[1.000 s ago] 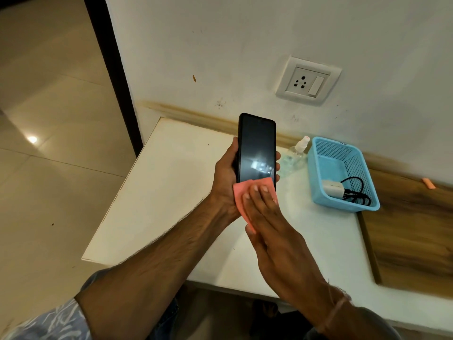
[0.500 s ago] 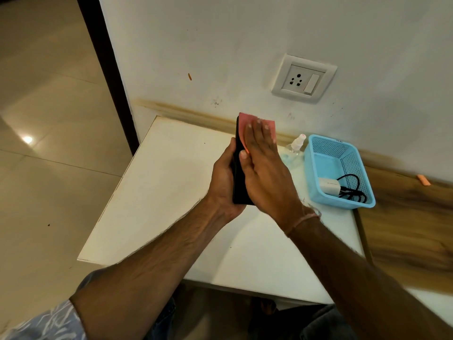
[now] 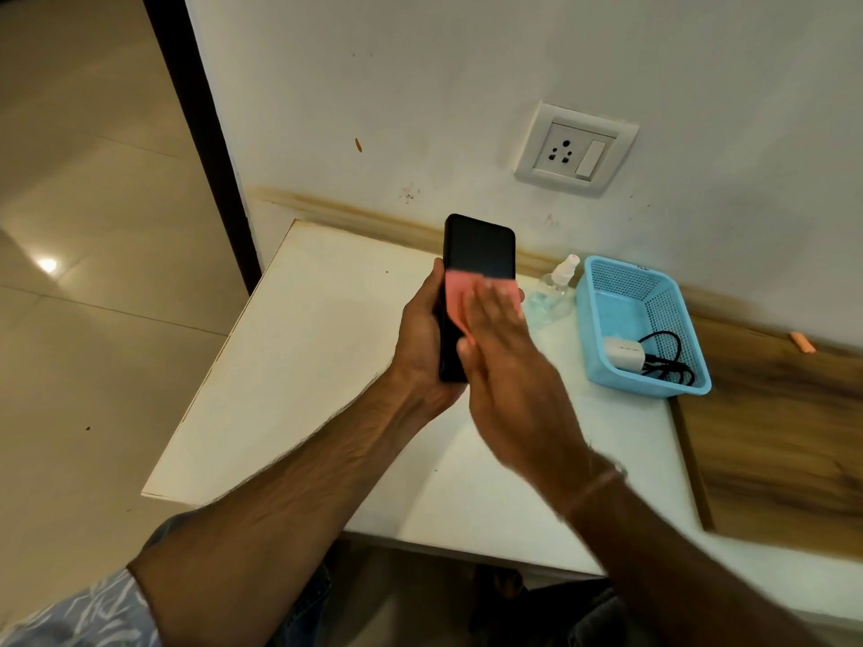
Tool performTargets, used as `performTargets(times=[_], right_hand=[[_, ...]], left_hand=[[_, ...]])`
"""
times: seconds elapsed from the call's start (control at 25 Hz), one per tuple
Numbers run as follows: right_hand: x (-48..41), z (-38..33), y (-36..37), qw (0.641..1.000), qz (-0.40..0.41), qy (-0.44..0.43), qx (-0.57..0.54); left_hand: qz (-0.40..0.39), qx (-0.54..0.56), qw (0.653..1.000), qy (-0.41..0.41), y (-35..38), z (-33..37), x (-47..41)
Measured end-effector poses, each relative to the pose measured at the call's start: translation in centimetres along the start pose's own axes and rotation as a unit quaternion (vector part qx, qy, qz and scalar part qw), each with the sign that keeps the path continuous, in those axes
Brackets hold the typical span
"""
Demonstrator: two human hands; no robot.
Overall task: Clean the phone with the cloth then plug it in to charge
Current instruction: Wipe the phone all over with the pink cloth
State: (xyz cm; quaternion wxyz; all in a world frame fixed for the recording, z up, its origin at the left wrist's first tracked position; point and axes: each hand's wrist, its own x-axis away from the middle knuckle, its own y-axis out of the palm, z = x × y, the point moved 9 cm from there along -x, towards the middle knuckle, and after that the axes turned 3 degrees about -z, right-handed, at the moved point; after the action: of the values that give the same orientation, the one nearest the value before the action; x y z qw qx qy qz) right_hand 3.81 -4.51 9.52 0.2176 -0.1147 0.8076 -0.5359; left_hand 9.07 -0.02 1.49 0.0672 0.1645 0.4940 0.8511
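The left hand (image 3: 422, 338) grips the phone (image 3: 478, 245) upright above the bench (image 3: 303, 366). The right hand (image 3: 509, 361), fingers flat, presses the cloth (image 3: 455, 291) on mid-screen, lower than half a second ago; the phone's top now shows.

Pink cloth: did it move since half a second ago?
Yes. The pink cloth slid down the phone, away from the wall's brown strip; the phone's top edge, covered then, is now bare.
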Motion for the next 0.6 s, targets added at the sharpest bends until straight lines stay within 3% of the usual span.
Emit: performTargets(times=[0.16, 0.28, 0.48, 0.6], right_hand=[[-8.5, 3.0, -2.6, 0.993, 0.041, 0.105, 0.046], [-7.5, 1.8, -2.8, 0.992, 0.086, 0.079, 0.056], [2.4, -0.6, -0.7, 0.994, 0.102, 0.03, -0.04], [1.8, -0.9, -1.5, 0.994, 0.11, -0.006, -0.004]], left_hand=[[0.034, -0.021, 0.999, 0.035, -0.6, -0.2, 0.0], [0.035, 0.001, 0.998, 0.048, -0.8, 0.9, 0.1], [0.025, -0.015, 1.0, 0.001, -0.4, 0.4, 0.5], [0.026, -0.021, 0.999, 0.006, -0.5, 0.0, 0.1]])
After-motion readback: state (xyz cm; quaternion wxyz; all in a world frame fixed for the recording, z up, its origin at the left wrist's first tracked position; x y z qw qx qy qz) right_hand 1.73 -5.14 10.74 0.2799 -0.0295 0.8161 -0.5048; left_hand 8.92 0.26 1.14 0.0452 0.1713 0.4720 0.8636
